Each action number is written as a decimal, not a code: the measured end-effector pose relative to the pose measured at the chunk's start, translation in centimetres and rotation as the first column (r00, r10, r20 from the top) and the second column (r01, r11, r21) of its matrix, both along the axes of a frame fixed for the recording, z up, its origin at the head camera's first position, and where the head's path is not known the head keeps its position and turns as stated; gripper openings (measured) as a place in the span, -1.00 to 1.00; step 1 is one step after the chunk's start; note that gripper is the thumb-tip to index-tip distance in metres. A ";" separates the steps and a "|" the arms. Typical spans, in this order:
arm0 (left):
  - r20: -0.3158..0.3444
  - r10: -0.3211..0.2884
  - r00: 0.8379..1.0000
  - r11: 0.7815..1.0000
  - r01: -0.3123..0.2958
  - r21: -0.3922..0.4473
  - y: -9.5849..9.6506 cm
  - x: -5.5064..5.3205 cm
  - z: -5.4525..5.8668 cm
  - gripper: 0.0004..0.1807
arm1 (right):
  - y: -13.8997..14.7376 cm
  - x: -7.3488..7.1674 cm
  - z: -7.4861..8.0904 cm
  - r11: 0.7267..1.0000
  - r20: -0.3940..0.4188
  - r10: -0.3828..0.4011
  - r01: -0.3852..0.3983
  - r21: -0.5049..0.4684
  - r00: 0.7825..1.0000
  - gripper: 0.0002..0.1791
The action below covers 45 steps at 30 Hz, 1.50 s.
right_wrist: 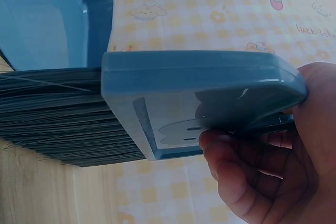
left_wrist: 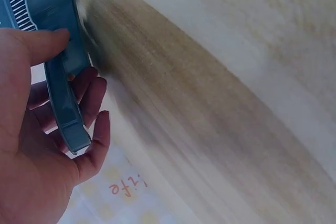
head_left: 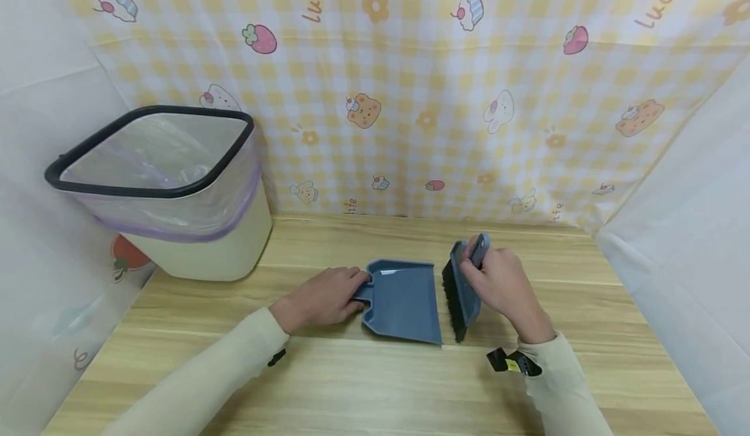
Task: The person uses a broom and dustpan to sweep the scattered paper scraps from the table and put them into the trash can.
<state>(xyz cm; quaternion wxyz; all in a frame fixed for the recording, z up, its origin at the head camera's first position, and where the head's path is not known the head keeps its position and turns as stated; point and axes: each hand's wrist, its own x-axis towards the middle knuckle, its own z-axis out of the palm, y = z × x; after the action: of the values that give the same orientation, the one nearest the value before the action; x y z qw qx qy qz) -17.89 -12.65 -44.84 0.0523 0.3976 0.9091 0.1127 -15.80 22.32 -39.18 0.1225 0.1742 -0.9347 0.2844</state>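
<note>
A blue dustpan [head_left: 404,302] lies on the table, its wide edge facing right in the head view. My left hand [head_left: 328,296] grips its short handle; in the left wrist view the thumb lies along the handle [left_wrist: 71,111] and the fingers curl beneath. To the right of the pan, my right hand [head_left: 498,276] holds a blue hand brush [head_left: 467,293] with dark bristles [head_left: 453,302] by its handle. The bristles point toward the pan's wide edge, with a small gap between. In the right wrist view the fingers curl round the brush handle [right_wrist: 268,124].
At the back left stands a cream trash bin [head_left: 234,254] with a black rim [head_left: 170,192] and a clear liner bag [head_left: 193,218]. The wooden table [head_left: 363,384] is backed by a yellow checked cloth [head_left: 410,143]. A white sheet [head_left: 691,228] hangs on the right.
</note>
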 end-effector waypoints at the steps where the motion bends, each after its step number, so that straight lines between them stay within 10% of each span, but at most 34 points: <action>1: 0.002 0.003 1.000 1.000 -0.003 0.000 0.0 0.0 0.0 -0.53 | 0.0 0.0 0.0 1.000 0.000 0.002 -0.002 0.001 1.000 -0.87; 14: -0.024 0.020 1.000 0.999 -0.019 0.047 -0.3 0.3 0.1 -0.54 | -0.2 0.8 1.3 0.984 -0.087 0.170 -0.164 0.072 0.982 -0.91; 32: -0.022 0.025 0.999 0.998 -0.023 0.057 -0.1 0.3 0.4 -0.62 | -3.1 1.7 0.0 0.796 -0.242 0.588 -0.499 0.343 0.772 -0.32; 45: -0.041 0.018 0.999 1.000 -0.017 0.024 0.1 0.2 0.2 -0.60 | -4.3 1.2 -2.0 0.768 -0.080 0.578 -0.509 0.389 0.812 -0.51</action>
<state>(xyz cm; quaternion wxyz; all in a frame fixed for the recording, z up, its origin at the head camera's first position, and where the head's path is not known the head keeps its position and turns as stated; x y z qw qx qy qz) -17.68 -12.58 -44.66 0.0280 0.3923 0.9121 0.1158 -14.58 18.03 -41.17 0.0926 0.4841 -0.8620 0.1185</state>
